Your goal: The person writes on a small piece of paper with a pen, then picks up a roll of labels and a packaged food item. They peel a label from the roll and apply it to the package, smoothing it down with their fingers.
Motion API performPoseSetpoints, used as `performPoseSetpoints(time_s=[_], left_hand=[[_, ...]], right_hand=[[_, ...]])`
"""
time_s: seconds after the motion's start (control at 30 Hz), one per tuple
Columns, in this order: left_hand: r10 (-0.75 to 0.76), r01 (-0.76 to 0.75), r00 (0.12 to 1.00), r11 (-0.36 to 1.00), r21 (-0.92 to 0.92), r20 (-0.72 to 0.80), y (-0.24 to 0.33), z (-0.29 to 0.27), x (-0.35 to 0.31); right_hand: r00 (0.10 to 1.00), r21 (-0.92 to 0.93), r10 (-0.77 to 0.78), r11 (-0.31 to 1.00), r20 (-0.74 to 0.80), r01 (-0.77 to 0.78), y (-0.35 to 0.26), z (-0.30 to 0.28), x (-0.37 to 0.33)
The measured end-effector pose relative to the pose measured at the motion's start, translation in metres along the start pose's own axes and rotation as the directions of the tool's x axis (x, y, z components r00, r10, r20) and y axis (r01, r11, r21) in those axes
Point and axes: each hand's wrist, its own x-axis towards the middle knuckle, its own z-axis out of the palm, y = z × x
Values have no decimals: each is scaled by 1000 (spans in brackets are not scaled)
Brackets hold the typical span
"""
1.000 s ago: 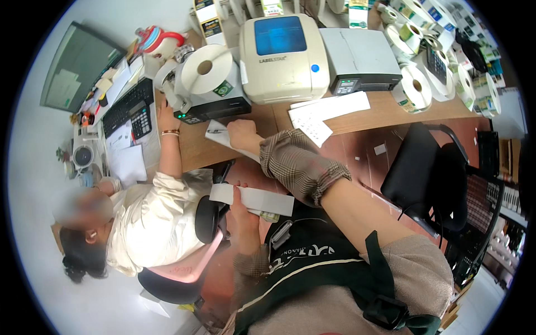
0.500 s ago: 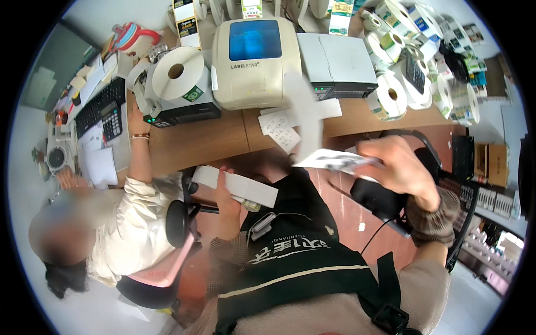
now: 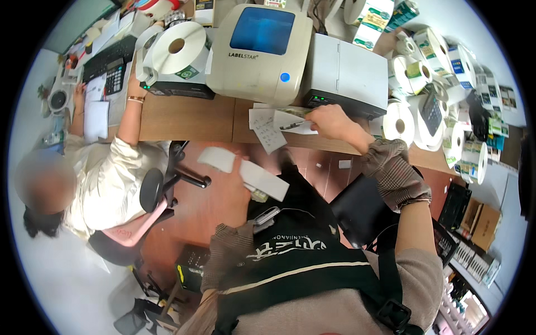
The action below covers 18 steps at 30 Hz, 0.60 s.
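My left hand point(image 3: 239, 192) is closed around a folded stack of blank white label strip point(image 3: 267, 180), held low in front of the desk, above my lap. One end of the stack point(image 3: 216, 158) sticks out to the left of my fingers. At the desk's front edge my right hand point(image 3: 333, 124) pinches one end of a slim dark pen point(image 3: 292, 125). The pen lies across white paper slips point(image 3: 296, 119). Beside it, a slip with handwriting point(image 3: 264, 127) overhangs the edge.
Behind the slips stand a beige label printer point(image 3: 257, 78) and a grey printer point(image 3: 352, 72). Label rolls point(image 3: 397, 123) crowd the right side. Another label roll point(image 3: 177, 47) sits on the left printer. A co-worker point(image 3: 106, 190) sits at left; a black chair point(image 3: 360, 215) is at right.
My right hand has moved forward and left to the desk. The printed white strip it held has left its fingers, which now pinch the pen. My left hand still holds the label stack.
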Motion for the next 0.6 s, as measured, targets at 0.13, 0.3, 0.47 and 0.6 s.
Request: performPoseSetpoints(time_s=[0.13,0.3,0.47,0.6], left_hand=[[18,-17,1000,999,-32,15,-30,29,-6],[68,-68,998,997,-30,-11,-45,49,-4],[53,-50,998,997,60,-37,-39,57,-7],[-5,4,1000,997,77,16,-46,48,5]], right_hand=[[979,-82,107,989,-174,-123,-13,22,12],[940,-40,53,997,-336,-70,-18,43,9],[963,-8,108,994,-247,-113,-23,36,25],[952,-113,101,984,-290,-139,-23,39,41]])
